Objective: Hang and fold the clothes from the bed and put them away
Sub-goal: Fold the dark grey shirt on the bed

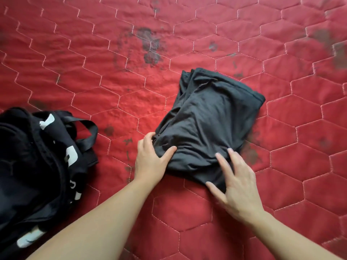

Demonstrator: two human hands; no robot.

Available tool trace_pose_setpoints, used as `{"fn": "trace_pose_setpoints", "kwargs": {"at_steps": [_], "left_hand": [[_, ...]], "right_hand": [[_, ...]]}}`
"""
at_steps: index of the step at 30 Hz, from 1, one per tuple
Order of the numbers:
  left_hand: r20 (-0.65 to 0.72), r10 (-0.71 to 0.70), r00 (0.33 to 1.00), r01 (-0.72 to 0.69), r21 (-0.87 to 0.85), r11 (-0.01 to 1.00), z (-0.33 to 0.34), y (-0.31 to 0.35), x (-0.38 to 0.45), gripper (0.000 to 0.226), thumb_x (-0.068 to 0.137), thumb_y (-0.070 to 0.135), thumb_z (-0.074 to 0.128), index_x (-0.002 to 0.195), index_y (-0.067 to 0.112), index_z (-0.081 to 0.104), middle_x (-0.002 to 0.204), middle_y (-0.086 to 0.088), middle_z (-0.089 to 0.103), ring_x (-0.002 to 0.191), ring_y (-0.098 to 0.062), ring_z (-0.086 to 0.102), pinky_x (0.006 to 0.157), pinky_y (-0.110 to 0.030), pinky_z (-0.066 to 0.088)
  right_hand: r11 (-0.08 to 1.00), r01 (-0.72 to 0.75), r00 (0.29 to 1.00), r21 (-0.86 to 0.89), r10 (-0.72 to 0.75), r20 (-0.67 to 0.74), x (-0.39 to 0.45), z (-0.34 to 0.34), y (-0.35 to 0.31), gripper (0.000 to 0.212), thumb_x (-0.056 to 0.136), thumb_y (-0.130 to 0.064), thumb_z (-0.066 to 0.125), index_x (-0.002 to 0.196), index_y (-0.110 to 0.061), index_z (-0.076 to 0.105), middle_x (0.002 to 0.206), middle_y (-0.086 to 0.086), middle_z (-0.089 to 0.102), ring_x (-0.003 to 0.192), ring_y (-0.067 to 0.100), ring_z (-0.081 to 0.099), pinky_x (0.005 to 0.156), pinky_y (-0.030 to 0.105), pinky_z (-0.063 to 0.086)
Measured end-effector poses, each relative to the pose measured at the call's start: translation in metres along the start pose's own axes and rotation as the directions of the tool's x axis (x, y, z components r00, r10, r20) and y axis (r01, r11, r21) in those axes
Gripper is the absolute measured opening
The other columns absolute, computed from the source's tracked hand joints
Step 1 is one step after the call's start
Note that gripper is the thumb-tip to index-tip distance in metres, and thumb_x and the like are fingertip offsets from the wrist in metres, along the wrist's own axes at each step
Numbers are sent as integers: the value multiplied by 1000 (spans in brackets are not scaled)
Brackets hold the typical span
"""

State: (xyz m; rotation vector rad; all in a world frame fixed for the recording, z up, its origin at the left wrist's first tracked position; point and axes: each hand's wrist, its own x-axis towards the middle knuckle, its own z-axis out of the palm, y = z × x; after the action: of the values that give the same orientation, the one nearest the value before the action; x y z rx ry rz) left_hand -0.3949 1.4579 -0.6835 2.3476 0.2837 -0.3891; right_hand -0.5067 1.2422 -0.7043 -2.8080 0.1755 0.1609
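Note:
A dark grey garment (210, 117) lies folded into a thick rectangle on the red quilted bed cover (93, 62). My left hand (150, 156) grips the garment's near left corner, thumb on top and fingers curled round the edge. My right hand (236, 182) rests on the near right corner with straight, spread fingers pressing the cloth flat.
A black bag (37, 156) with white lettering and loose straps lies at the left edge of the bed. Dark stains mark the cover behind and to the right of the garment.

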Motion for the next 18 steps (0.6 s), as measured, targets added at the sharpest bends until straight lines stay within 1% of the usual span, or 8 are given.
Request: {"fn": "trace_pose_setpoints", "kwargs": {"at_steps": [2, 4, 6, 9, 11, 12, 16, 18], "left_hand": [[19, -143, 990, 143, -35, 989, -2, 8, -4, 66, 77, 48, 75, 129, 22, 44, 117, 2, 50, 114, -20, 51, 84, -25, 33], [91, -265, 960, 270, -50, 961, -4, 15, -5, 62, 77, 48, 76, 125, 17, 49, 109, 2, 55, 105, -20, 54, 81, -25, 34], [181, -322, 929, 347, -128, 929, -6, 19, -3, 48, 78, 46, 77, 111, 15, 61, 103, 4, 63, 91, -16, 58, 75, -26, 39], [359, -366, 859, 482, -323, 815, -11, 24, -5, 27, 78, 38, 78, 93, 17, 70, 92, 1, 72, 81, -12, 66, 70, -26, 50], [470, -382, 795, 572, -374, 730, -14, 25, -7, 32, 78, 36, 78, 103, 18, 70, 98, -2, 75, 90, -19, 70, 78, -32, 55], [511, -386, 768, 605, -379, 701, -15, 27, -8, 36, 78, 35, 77, 109, 19, 69, 101, -2, 75, 93, -21, 71, 78, -36, 57], [520, -412, 748, 645, -423, 636, -27, 45, -15, 32, 88, 31, 69, 116, 18, 61, 110, -8, 70, 91, -24, 69, 63, -38, 58], [482, -388, 786, 610, -500, 615, -35, 62, -17, 32, 91, 28, 66, 120, 17, 57, 115, -9, 66, 86, -24, 68, 55, -36, 57]], "right_hand": [[920, -340, 937, 194, 348, -10, -2, -8, -14, 85, 73, -51, 76, 144, -21, 39, 138, 7, 44, 124, 26, 45, 100, 44, 38], [700, -576, 799, 421, 591, 110, 7, -20, -27, 81, 71, -46, 80, 138, -19, 42, 116, 4, 55, 111, 24, 52, 93, 39, 42], [437, -707, 656, 557, 699, 284, 20, -25, -31, 73, 71, -43, 81, 130, -17, 46, 94, -2, 60, 97, 23, 56, 85, 32, 42], [337, -750, 618, 569, 662, 424, 28, -25, -30, 50, 68, -40, 83, 104, -14, 61, 87, -1, 67, 81, 20, 63, 75, 32, 50], [316, -762, 629, 565, 566, 532, 26, -26, -29, 20, 76, -27, 80, 84, -16, 66, 70, -4, 63, 59, 11, 54, 55, 25, 41], [285, -760, 633, 584, 526, 568, 25, -29, -30, 13, 79, -23, 77, 80, -17, 66, 69, -4, 62, 57, 8, 51, 54, 24, 39], [-57, -721, 610, 690, 420, 672, 31, -65, -21, 6, 91, -10, 63, 89, -15, 61, 89, 6, 66, 67, 19, 65, 63, 31, 55], [-60, -718, 635, 693, 350, 688, 34, -95, -14, 6, 94, -7, 59, 96, -12, 62, 86, 8, 68, 54, 18, 67, 55, 29, 58]]}}
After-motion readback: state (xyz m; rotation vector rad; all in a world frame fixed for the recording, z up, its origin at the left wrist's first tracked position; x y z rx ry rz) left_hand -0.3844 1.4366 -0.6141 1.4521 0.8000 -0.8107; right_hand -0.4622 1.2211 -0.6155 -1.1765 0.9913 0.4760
